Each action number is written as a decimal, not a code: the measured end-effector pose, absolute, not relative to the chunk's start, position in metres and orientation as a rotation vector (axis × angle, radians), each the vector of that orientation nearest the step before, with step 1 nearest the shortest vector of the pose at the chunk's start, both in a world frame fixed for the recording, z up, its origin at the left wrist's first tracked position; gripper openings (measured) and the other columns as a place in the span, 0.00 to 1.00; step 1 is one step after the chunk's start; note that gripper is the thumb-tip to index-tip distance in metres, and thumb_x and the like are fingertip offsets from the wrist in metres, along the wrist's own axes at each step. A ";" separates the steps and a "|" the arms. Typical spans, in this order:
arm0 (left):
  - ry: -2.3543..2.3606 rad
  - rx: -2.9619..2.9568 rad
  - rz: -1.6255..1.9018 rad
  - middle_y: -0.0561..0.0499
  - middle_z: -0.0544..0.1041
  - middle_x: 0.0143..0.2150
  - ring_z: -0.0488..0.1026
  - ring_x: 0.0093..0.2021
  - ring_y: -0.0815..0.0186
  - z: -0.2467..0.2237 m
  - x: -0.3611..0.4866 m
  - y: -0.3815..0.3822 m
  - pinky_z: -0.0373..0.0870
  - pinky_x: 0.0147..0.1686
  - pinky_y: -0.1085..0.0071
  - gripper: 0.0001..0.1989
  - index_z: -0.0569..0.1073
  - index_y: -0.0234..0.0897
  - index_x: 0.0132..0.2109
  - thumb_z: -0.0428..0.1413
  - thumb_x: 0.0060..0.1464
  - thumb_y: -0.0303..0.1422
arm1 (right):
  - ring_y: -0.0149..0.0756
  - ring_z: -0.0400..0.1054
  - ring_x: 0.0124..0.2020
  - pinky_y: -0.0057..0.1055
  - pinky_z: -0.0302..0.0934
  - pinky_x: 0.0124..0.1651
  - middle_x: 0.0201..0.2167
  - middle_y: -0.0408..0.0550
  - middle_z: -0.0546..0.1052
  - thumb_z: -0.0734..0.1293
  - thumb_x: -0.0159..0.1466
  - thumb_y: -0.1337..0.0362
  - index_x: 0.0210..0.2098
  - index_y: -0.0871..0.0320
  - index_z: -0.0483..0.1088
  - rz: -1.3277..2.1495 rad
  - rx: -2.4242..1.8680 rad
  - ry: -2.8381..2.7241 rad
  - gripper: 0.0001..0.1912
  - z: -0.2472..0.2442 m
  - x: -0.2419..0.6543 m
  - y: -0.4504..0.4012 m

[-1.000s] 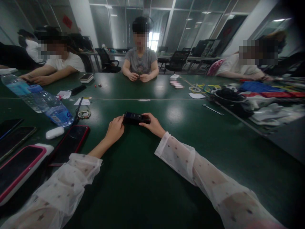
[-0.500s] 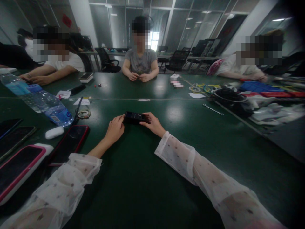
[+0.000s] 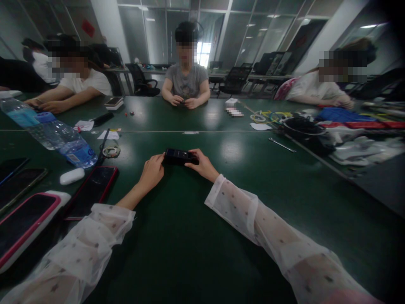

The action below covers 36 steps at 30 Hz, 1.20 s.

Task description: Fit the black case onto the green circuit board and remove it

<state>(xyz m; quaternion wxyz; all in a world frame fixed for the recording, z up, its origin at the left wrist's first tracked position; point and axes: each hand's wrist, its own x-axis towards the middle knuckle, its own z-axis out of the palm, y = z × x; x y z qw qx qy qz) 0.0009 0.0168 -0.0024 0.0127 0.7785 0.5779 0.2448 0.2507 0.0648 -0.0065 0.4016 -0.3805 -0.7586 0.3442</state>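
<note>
Between my hands, on the green table (image 3: pixel 177 219), is a small black box-shaped device (image 3: pixel 176 156) with a dark screen on its upper face; its exact kind I cannot make out. The fingers of my left hand (image 3: pixel 152 169) are held together and grip the device's left end. At the other end my right hand (image 3: pixel 202 164) pinches it between thumb and fingers. White sheer sleeves with dark stars cover both forearms.
To the left lie a red-edged phone (image 3: pixel 93 192), a white earbud case (image 3: pixel 72 176), a pink-framed phone (image 3: pixel 27 223) and water bottles (image 3: pixel 72 147). A wrench (image 3: pixel 282 145) and piled cables and bags (image 3: pixel 316 131) are on the right. Several people sit around the table.
</note>
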 end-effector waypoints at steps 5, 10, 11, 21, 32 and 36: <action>1.792 2.396 0.788 0.41 0.69 0.62 0.66 0.61 0.55 -0.004 0.000 0.018 0.66 0.59 0.54 0.25 0.64 0.33 0.64 0.46 0.60 0.23 | 0.44 0.70 0.57 0.48 0.62 0.62 0.51 0.52 0.74 0.74 0.57 0.62 0.51 0.54 0.62 0.889 -0.921 -1.921 0.25 -0.008 0.251 0.066; 1.802 2.359 0.791 0.39 0.69 0.61 0.67 0.60 0.53 -0.006 0.000 0.018 0.66 0.58 0.51 0.26 0.60 0.32 0.66 0.47 0.61 0.25 | 0.44 0.69 0.56 0.50 0.62 0.62 0.51 0.50 0.74 0.74 0.57 0.62 0.51 0.53 0.62 0.861 -0.949 -1.929 0.26 -0.007 0.251 0.066; 1.812 2.348 0.800 0.38 0.69 0.61 0.67 0.61 0.52 -0.007 0.000 0.019 0.66 0.58 0.51 0.27 0.59 0.32 0.66 0.48 0.61 0.26 | 0.44 0.69 0.56 0.50 0.62 0.61 0.51 0.50 0.74 0.74 0.57 0.62 0.51 0.53 0.62 0.846 -0.965 -1.932 0.26 -0.006 0.251 0.065; 1.831 2.336 0.831 0.40 0.69 0.61 0.66 0.62 0.52 -0.014 -0.005 0.027 0.67 0.59 0.50 0.21 0.69 0.34 0.58 0.49 0.59 0.25 | 0.44 0.69 0.54 0.48 0.63 0.60 0.50 0.50 0.73 0.74 0.56 0.62 0.52 0.54 0.63 0.792 -1.000 -1.940 0.26 -0.004 0.249 0.063; 1.766 2.296 0.913 0.41 0.68 0.62 0.65 0.62 0.54 -0.013 -0.006 0.026 0.67 0.58 0.51 0.24 0.65 0.35 0.63 0.48 0.59 0.24 | 0.44 0.71 0.55 0.47 0.63 0.61 0.49 0.50 0.75 0.75 0.55 0.64 0.51 0.53 0.64 0.834 -1.000 -1.852 0.27 -0.003 0.248 0.063; 1.745 2.278 0.928 0.41 0.67 0.63 0.65 0.62 0.54 -0.008 -0.004 0.022 0.67 0.57 0.51 0.30 0.57 0.38 0.68 0.48 0.60 0.25 | 0.44 0.71 0.55 0.48 0.63 0.61 0.50 0.50 0.75 0.75 0.56 0.62 0.52 0.53 0.63 0.836 -0.955 -1.821 0.27 -0.003 0.249 0.063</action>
